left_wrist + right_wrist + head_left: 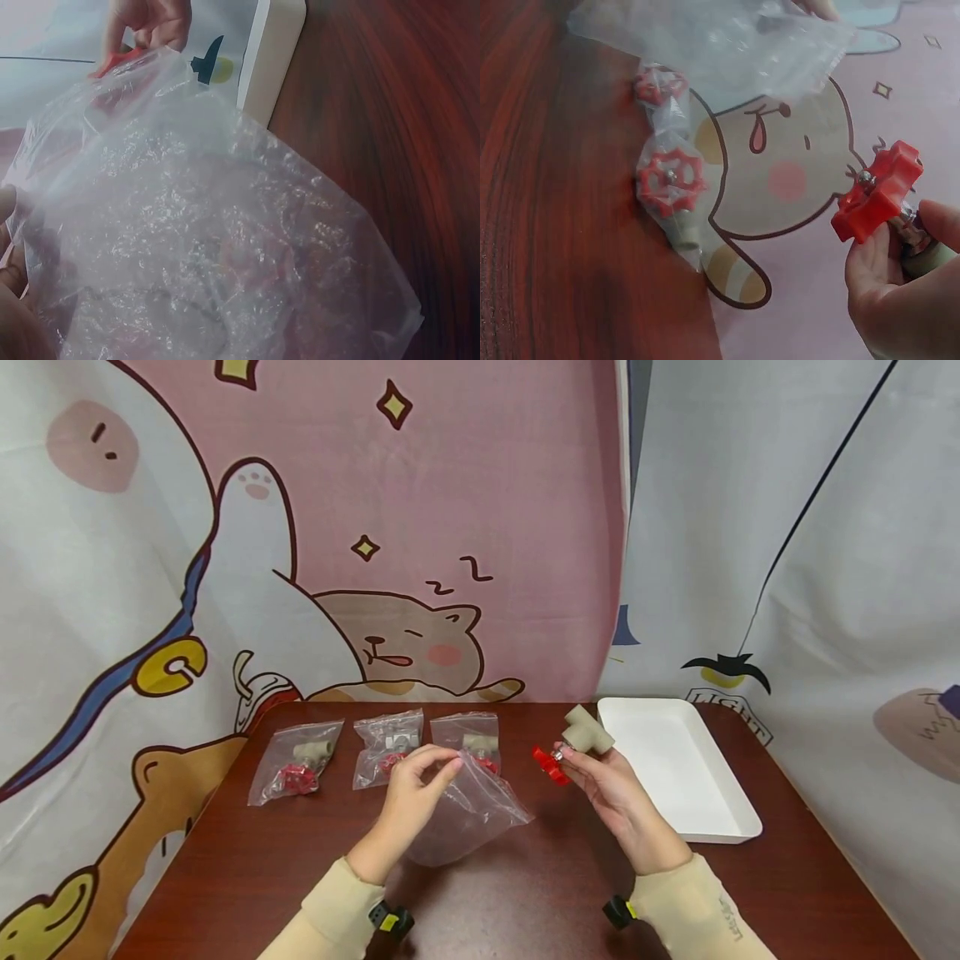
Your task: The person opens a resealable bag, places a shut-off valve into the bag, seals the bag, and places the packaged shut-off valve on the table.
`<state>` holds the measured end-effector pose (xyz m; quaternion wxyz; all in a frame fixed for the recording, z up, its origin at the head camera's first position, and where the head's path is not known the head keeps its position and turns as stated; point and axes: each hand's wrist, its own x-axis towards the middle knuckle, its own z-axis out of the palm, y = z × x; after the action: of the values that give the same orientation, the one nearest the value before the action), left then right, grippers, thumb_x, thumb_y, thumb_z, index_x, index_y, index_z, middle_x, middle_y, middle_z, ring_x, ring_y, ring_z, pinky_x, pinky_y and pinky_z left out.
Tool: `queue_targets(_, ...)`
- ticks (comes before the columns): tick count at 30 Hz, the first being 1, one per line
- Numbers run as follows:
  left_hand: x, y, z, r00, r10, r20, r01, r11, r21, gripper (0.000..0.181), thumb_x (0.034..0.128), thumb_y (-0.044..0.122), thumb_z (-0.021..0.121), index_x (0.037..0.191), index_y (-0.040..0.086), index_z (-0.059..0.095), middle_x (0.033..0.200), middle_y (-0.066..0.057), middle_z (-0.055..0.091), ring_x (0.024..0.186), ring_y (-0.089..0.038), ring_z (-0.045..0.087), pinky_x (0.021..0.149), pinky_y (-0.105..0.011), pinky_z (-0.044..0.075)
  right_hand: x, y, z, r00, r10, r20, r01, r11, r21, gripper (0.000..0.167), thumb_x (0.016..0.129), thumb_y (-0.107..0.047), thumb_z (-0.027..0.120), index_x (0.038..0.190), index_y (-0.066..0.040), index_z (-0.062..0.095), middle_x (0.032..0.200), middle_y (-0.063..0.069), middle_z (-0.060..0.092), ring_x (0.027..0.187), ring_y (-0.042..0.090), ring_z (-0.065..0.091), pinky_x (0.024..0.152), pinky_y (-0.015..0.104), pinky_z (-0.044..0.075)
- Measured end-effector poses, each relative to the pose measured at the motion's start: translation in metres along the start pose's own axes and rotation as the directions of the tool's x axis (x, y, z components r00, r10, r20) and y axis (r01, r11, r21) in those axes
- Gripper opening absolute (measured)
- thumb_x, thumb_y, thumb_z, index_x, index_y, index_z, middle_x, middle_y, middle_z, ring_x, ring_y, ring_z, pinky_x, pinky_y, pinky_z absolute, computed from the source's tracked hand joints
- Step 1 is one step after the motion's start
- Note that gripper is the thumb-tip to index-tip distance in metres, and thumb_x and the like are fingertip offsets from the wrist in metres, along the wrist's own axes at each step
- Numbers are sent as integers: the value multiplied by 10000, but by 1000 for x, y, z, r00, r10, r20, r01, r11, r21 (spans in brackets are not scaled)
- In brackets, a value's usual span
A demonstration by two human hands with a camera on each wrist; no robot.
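My left hand [415, 802] pinches the edge of a clear plastic bag [468, 822], which hangs down and spreads to the right; no solid part shows inside it in the head view. In the left wrist view the crinkled bag [195, 217] fills most of the picture. Between the thumb and fingers of my right hand [622, 802] is a valve [588, 732] with a beige-grey body, a metal stem and a red handwheel [881, 191]. It is held above the table, apart from the bag, near the white tray's left side.
Three bagged valves lie along the table's far side: a left one [298, 768], a middle one [390, 745] and one [480, 739] partly behind the held bag. A shallow white tray [708, 777] sits at the right. Printed cloth hangs behind the dark red wooden table [540, 893].
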<state>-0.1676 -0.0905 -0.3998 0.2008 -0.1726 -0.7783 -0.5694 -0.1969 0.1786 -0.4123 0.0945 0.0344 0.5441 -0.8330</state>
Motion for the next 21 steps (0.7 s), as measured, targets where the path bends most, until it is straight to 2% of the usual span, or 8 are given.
queue_targets(3,0,-15,4,1000,7,-20,-7,1000,-8,76,837,98,711,894,49,722,842,-64,681,733,-47,562,637,-194,500,-2,4,9,998,-65,-27,65,998,-28,416,903,18,576,1260,-104,402,939,-60,683,902,60,661,865,209,503)
queue_targets(5,0,-26,8,999,0,-36,0,1000,-14,65,830,117,720,882,79,726,837,-41,685,735,-34,571,643,-191,501,-3,8,16,991,-126,-45,122,989,-82,445,884,26,603,1270,-89,414,944,-53,678,908,65,657,869,197,493)
queue_targets(7,1,-25,10,999,-18,-44,17,1000,-17,57,823,96,723,874,71,724,833,-49,691,728,-19,577,641,-191,505,-5,11,24,978,-200,-59,188,968,-166,444,861,13,642,1249,-63,440,940,-63,677,912,65,650,865,187,484)
queue_targets(9,1,-22,11,998,-38,-49,37,999,-20,57,821,70,719,872,45,721,829,-73,696,716,-11,581,634,-195,511,-7,15,31,961,-268,-73,245,942,-229,430,831,10,682,1202,-46,472,920,-71,684,906,79,649,853,194,480)
queue_targets(14,1,3,10,997,-57,-48,56,998,-16,73,824,29,704,874,-23,704,815,-138,699,683,-40,582,624,-209,513,-8,21,45,918,-376,-129,309,879,-363,395,773,-4,750,1084,-44,509,880,-96,681,895,85,624,807,200,478)
queue_targets(16,1,12,9,996,-66,-52,66,998,-6,78,826,31,702,877,-28,702,807,-142,698,669,-53,570,618,-208,503,-9,23,49,900,-411,-144,317,845,-431,403,756,-18,771,1071,-44,521,899,-92,648,901,80,583,794,188,456)
queue_targets(18,1,15,10,994,-95,-59,95,995,-3,85,832,42,700,885,-24,703,806,-137,701,662,-63,568,613,-206,497,-10,24,53,877,-457,-145,334,800,-499,418,737,-29,790,1064,-40,530,911,-73,611,887,70,545,755,174,441)
queue_targets(21,1,17,11,990,-123,-75,125,992,15,93,839,63,700,892,-13,705,778,-126,696,647,-70,556,592,-204,478,-14,24,61,829,-551,-97,426,733,-530,445,706,31,791,1060,20,522,936,0,581,847,52,538,695,149,462)
